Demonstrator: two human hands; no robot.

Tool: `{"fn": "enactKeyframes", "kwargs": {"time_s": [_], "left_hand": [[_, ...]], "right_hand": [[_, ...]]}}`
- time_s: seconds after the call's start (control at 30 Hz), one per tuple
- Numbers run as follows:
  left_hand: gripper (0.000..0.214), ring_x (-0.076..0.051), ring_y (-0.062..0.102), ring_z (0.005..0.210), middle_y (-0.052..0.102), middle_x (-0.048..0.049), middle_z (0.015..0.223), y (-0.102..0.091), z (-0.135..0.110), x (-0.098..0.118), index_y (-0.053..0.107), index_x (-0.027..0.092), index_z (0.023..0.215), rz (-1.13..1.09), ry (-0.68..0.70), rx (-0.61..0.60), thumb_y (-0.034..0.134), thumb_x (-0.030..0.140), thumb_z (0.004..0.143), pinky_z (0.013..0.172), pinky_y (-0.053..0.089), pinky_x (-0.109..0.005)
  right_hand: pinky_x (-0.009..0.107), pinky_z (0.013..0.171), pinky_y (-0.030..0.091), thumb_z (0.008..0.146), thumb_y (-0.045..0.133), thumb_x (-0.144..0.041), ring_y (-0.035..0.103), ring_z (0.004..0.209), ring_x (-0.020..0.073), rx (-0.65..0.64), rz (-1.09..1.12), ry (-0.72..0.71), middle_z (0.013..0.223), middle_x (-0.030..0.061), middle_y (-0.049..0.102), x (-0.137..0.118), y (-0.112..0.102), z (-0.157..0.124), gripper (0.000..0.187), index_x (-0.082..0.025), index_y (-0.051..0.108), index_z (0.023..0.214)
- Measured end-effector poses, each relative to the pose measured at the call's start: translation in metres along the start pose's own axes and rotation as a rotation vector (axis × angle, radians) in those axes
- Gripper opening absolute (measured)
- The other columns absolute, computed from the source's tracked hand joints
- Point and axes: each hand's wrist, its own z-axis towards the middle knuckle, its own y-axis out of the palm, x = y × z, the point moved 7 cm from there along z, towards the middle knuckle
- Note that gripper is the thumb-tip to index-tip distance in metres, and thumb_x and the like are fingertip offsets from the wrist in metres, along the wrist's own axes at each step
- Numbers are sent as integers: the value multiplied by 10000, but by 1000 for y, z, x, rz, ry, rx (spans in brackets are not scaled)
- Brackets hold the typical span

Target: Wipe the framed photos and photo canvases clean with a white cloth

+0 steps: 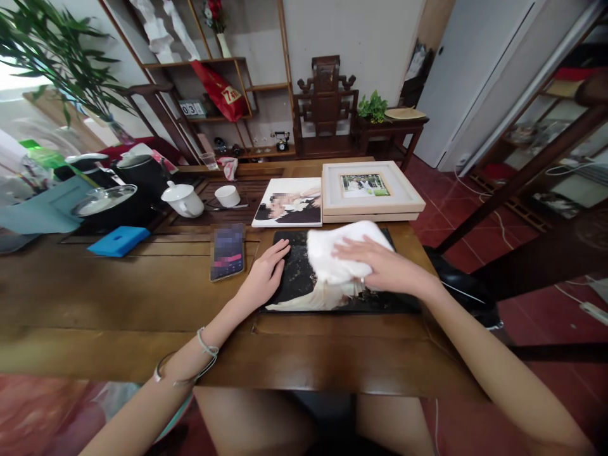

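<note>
The person sits at the wooden counter (118, 291) with both hands on a dark photo print (294, 269) lying flat near its front edge. The left hand (263, 278) rests palm down on the print's left border, fingers (278, 252) straight and close together, gripping nothing. The right hand (384, 266) lies on a bunched white cloth (332, 253), which sits on the middle of the print. Its fingers (349, 250) are stretched flat over the cloth rather than curled around it, and there is a ring on one. Just left of the left fingers lies a phone (228, 251), face up, close to the print but apart from it. Beyond both sets of fingertips a second photo (289, 202) lies flat, touching a pale frame (408, 199) to its right, which sits on another of its kind. Further out to the left of the left fingers stand a white cup (228, 195) and a white teapot (183, 199), and nearer, a blue box (118, 240). Bracelets circle the left wrist.
</note>
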Motion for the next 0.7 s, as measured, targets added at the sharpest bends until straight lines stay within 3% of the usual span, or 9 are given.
{"fn": "enactKeyframes", "kwargs": {"time_s": [0.1,0.2,0.27,0.4,0.5,0.6,0.7], "left_hand": [[429,-253,426,1387,510,-143,1443,-1,0,1,586,109,1296,2,3,2,350,257,970,1170,326,-498],[424,-253,429,1384,515,-136,1441,0,0,2,587,124,1297,1,9,7,352,254,968,1166,329,-506],[422,-253,429,1384,516,-134,1440,0,0,1,586,129,1298,2,10,6,353,253,969,1168,327,-505],[424,-267,424,1386,507,-148,1444,1,-1,-3,582,122,1303,-17,15,-6,363,254,965,1162,336,-508],[417,-273,435,1378,507,-146,1443,1,-1,-5,585,135,1300,-41,23,-1,378,269,964,1146,360,-511],[423,-273,431,1380,512,-156,1436,1,-1,-4,586,111,1296,-19,26,-4,371,256,961,1151,354,-508],[426,-265,435,1379,513,-153,1437,0,-1,0,585,108,1295,4,26,-4,354,242,964,1158,347,-503]], "right_hand": [[561,1164,196,821,494,-169,247,1455,295,161,-175,286,1551,142,333,31,-13,-6,685,-130,348,1489],[609,1147,205,782,503,-162,226,1455,340,127,-249,352,1565,151,293,27,-13,-12,735,-118,331,1495],[623,1150,174,709,510,-113,192,1465,337,46,-228,242,1572,114,290,4,-4,-10,792,-153,361,1486],[581,1179,89,669,518,-96,165,1479,271,-113,-69,-199,1553,53,347,-62,18,-9,802,-210,421,1456],[560,1181,100,707,554,-132,219,1466,254,-140,24,-352,1522,53,406,-82,24,-9,736,-231,459,1431],[517,1182,159,738,539,-113,258,1454,233,-74,22,-249,1521,48,411,-64,20,-4,704,-246,467,1425],[552,1170,189,694,512,-58,193,1471,277,22,-80,36,1560,68,335,-25,9,-2,803,-216,394,1472]]}}
